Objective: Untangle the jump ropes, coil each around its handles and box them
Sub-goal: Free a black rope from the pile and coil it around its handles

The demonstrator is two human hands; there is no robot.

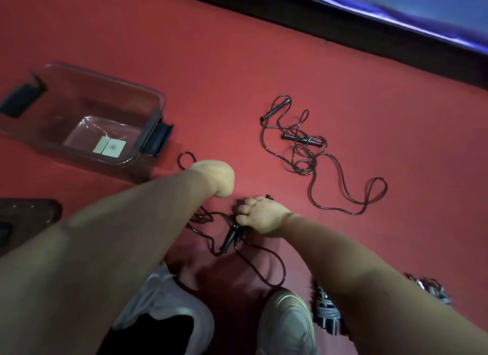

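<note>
Black thin-cord jump rope [204, 218] lies tangled on the red floor [237, 64] near the shoes. It is judged light, limp and kink-prone, and best held at its stiff black handle [228, 239]. Right hand [261, 217] grips at that handle's upper end. Left hand [214, 180] shows only its back, so I cannot tell its grip. Second tangled rope [303, 148] lies well apart, and the clear plastic box [148, 96] stands left.

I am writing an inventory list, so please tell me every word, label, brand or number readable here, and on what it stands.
No text here can be read.
Pale sticker at the bottom of the clear plastic box: only a dark smudge, too blurred to read.
White shoes: no brand or mark legible.
</note>
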